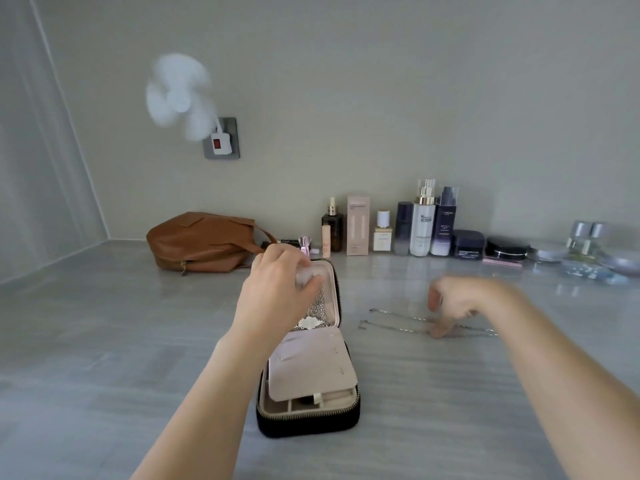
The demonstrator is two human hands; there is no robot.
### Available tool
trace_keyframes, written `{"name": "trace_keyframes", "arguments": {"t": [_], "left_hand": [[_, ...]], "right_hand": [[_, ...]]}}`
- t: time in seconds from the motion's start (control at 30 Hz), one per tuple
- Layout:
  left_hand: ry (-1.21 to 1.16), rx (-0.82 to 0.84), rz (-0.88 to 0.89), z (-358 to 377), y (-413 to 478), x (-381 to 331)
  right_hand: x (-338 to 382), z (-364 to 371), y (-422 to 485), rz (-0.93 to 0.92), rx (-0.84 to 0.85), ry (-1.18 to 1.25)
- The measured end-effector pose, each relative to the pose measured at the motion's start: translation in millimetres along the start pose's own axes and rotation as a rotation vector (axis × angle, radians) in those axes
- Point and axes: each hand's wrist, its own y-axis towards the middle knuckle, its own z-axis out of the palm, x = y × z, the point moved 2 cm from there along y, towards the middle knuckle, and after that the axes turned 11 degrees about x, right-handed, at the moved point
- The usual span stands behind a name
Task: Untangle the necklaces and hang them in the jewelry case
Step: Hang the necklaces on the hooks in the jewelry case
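Necklaces show in two places. One silver chain lies stretched left to right on the grey table, just right of the open jewelry case. More chains, with a pale cloud-shaped pendant, hang inside the case's raised lid.

From the head view, the left hand is at the far end of the lid, its fingers curled round the top edge just above the hanging chains; whether it grips a chain cannot be told. The right hand is blurred, fingers pointing down and narrow, one fingertip touching the chain on the table. A pink padded flap lies over the near half of the case. A brown bag rests far left, with cosmetic bottles along the far wall.
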Motion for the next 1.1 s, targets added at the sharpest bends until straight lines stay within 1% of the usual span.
{"name": "trace_keyframes", "arguments": {"t": [0.07,0.17,0.27,0.4,0.47,0.6,0.73,0.8,1.0,1.1], "left_hand": [[0.041,-0.058,0.005,-0.6,-1.1,-2.2],[0.068,-0.123,0.069,1.9,-2.2,-6.6],[0.031,-0.116,0.144,9.9,-3.9,-14.4],[-0.013,-0.051,0.243,22.0,-9.5,-30.6],[-0.067,0.01,0.272,26.6,-11.4,-36.1],[-0.202,0.153,0.213,30.1,-12.3,-43.3],[-0.231,0.24,0.15,30.2,-15.9,-51.7],[-0.223,0.291,0.129,33.1,-18.6,-56.1],[-0.185,0.421,0.145,49.4,-22.9,-66.7],[-0.211,0.497,0.11,57.7,-26.7,-70.5]], "right_hand": [[-0.7,1.2,1.7,-0.002,0.005,0.016],[3.4,2.2,2.1,-0.005,-0.031,-0.021],[3.0,4.0,2.8,-0.033,-0.03,-0.029],[-1.0,5.6,6.2,-0.059,-0.054,-0.04],[0.2,7.0,4.4,-0.08,-0.034,-0.046],[0.6,6.0,-2.6,-0.173,0.013,0.059],[0.4,6.2,-5.0,-0.264,0.094,0.297],[1.7,8.5,-5.7,-0.31,0.082,0.318],[12.5,18.3,-23.2,-0.532,0.085,0.399],[18.8,20.5,-38.4,-0.624,0.079,0.422]]}}
